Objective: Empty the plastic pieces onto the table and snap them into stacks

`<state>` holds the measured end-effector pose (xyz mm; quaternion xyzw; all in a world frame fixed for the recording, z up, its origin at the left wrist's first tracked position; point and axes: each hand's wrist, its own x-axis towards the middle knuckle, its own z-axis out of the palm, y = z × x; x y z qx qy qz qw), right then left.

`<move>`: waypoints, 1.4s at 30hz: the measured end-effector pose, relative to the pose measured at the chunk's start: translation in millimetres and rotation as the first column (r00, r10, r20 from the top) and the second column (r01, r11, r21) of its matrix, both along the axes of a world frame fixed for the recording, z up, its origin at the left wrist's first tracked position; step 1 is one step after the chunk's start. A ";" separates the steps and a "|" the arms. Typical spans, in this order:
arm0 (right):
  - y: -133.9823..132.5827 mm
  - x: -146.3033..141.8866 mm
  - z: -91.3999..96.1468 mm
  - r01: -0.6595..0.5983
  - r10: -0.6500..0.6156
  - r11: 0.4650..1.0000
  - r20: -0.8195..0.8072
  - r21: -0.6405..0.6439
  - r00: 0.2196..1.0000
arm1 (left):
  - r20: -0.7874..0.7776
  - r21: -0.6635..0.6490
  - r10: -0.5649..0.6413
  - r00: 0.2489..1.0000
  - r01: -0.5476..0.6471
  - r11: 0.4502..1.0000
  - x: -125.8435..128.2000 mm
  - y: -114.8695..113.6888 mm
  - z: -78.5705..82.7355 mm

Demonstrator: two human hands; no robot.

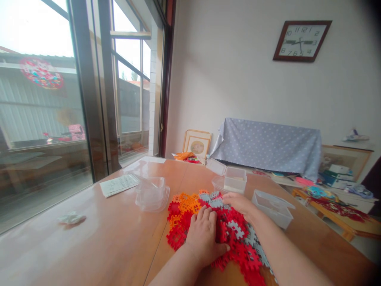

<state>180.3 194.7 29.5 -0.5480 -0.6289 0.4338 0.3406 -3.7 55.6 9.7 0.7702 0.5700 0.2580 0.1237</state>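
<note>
A heap of flat interlocking plastic pieces, red, orange and pale grey-blue, lies on the wooden table in front of me. My left hand rests palm down on the red pieces at the heap's left side, fingers stretched forward and flat. My right hand lies on the far right part of the heap, fingers bent down over the grey-blue and red pieces; I cannot see whether anything is under them.
Clear plastic tubs stand around the heap: a stack at the left, one with a lid behind, another at the right. A printed paper and a crumpled tissue lie further left. Windows run along the left; a cloth-covered cabinet stands beyond.
</note>
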 end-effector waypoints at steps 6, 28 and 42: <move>-14.3 -27.9 19.9 -0.093 0.087 0.995 -0.121 -0.044 0.989 | 0.073 -0.047 0.101 0.992 -0.098 0.994 2.7 4.5 -4.9; -125.0 133.6 -28.8 0.359 -0.395 0.909 0.164 0.211 0.904 | 0.041 0.151 0.054 0.998 -0.059 0.987 0.7 -6.4 16.5; -147.8 100.1 -45.3 -0.177 -0.085 0.914 0.600 0.364 0.796 | -0.077 0.097 -0.034 0.996 0.041 0.994 1.1 -3.9 12.0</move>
